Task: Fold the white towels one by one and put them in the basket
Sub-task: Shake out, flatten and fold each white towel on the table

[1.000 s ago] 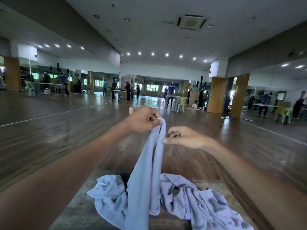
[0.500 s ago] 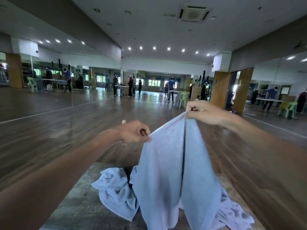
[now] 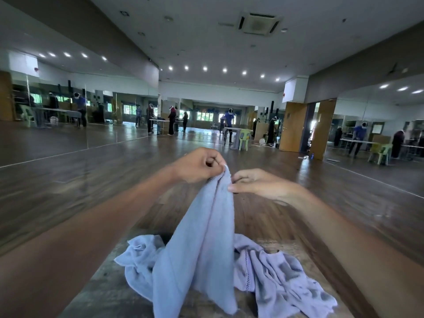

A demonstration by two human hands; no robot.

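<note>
**Head view, first fold of one towel.** Left of the held towel (image 3: 202, 237), the left hand (image 3: 199, 165) has its grip clamped on the cloth's uppermost corner, fingers curled tight over it. The held towel itself hangs from that corner as a narrow, doubled drape. Its lower edge reaches down to the table (image 3: 105, 292) and partly covers the loose towels (image 3: 282, 274) heaped behind it. Right of the held towel, the right hand (image 3: 259, 184) meets the top edge with thumb and fingertips. Its grip seems to be pinched on the cloth just below the left hand's hold, though the contact is small and partly hidden by a fold. Change: half a second earlier the two hands were well apart, the right one raised, and the held towel was stretched flat between them. Now the hands have come together above it and the sheet has closed on itself. Judged from this, the two top corners are being matched, so the first halving is made or nearly so, while the further folds are still to do. The loose towels, crumpled on both sides of the held towel, remain to be folded. The basket is not in view, so where the held towel must go cannot be told.
</note>
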